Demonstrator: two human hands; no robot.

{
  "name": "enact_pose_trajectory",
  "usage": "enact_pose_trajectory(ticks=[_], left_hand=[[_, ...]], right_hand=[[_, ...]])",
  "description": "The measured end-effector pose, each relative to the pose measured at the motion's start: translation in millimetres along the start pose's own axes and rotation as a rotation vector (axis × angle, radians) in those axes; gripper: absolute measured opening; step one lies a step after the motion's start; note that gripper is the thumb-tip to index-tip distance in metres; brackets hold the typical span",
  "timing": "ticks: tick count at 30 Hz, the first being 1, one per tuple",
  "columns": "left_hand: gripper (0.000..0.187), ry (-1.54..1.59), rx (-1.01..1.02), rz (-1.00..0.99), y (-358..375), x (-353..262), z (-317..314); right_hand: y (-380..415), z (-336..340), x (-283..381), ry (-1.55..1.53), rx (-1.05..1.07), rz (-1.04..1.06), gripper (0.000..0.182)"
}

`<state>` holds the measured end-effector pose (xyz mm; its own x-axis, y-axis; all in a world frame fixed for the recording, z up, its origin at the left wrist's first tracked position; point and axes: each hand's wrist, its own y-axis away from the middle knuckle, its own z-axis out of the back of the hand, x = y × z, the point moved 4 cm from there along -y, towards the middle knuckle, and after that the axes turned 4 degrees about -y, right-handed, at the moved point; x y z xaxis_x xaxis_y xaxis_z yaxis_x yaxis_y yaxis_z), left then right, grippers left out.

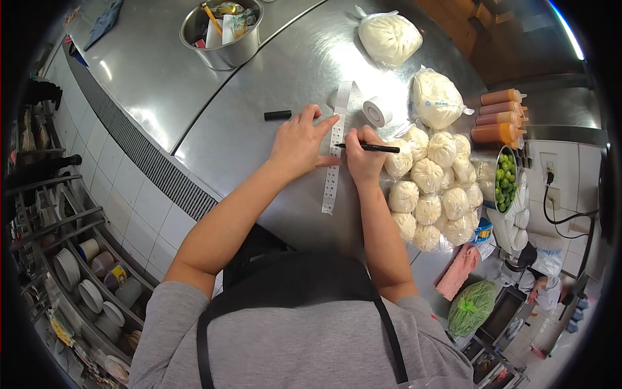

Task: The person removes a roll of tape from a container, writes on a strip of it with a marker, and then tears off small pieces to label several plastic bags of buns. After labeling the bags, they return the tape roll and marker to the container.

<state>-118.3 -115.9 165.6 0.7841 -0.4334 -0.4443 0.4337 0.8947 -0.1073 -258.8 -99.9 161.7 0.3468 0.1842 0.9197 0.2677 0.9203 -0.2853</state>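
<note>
Gripping slim black pen, right hand; left hand flattening paper label strip.

Single head-worn view, fisheye, looks steeply down from above person's shoulders, close over steel counter; floor at right edge.

No legible text on label strip

dough bags | sauce bottles | metal pot | limes bowl
</note>
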Motion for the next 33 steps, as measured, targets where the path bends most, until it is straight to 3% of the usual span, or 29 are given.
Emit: enact_pose_trajectory(ticks=[10, 14, 17, 19, 20, 22, 24, 26, 28, 29, 31, 33], left_hand=[[0.074, 0.007, -0.023, -0.014, 1, 0, -1], [0.073, 0.004, -0.017, -0.019, 2, -1, -1], [0.065, 0.012, -0.106, -0.066, 10, -1, 7], [0.052, 0.202, -0.366, -0.197, 23, 7, 27], [0.052, 0.189, -0.362, -0.219, 24, 15, 34], [0.039, -0.156, -0.37, -0.044, 23, 34, 50], [0.036, -0.144, -0.307, -0.099, 23, 60, 36], [0.033, -0.137, -0.235, -0.156, 18, 66, 32], [0.019, 0.159, -0.341, -0.236, 20, 48, 44], [0.019, 0.152, -0.333, -0.263, 22, 37, 46], [0.011, 0.599, -0.143, -0.027, 34, 7, 58], [0.012, 0.619, -0.155, -0.14, 40, -25, 66]], right_hand=[[5, -4, 3, 0.025, 0.037, 0.032, 0.033], [9, 4, -9, -0.111, -0.015, -0.02, 0.033], [8, 21, 3, -0.253, -0.129, -0.066, 0.03], [12, 39, 23, -0.333, -0.227, -0.082, 0.028], [14, 51, 37, -0.279, -0.22, -0.025, 0.024], [18, 66, 59, -0.236, -0.224, 0.047, 0.02], [20, 71, 68, -0.266, -0.165, -0.102, 0.011], [25, 74, 74, -0.233, -0.153, -0.07, 0.009], [33, 70, 83, -0.452, -0.065, -0.286, 0.02], [37, 68, 93, -0.535, -0.094, -0.285, 0.029], [43, 66, 102, -0.517, -0.131, -0.267, 0.03], [49, 68, 119, -0.495, -0.121, -0.219, 0.03]])
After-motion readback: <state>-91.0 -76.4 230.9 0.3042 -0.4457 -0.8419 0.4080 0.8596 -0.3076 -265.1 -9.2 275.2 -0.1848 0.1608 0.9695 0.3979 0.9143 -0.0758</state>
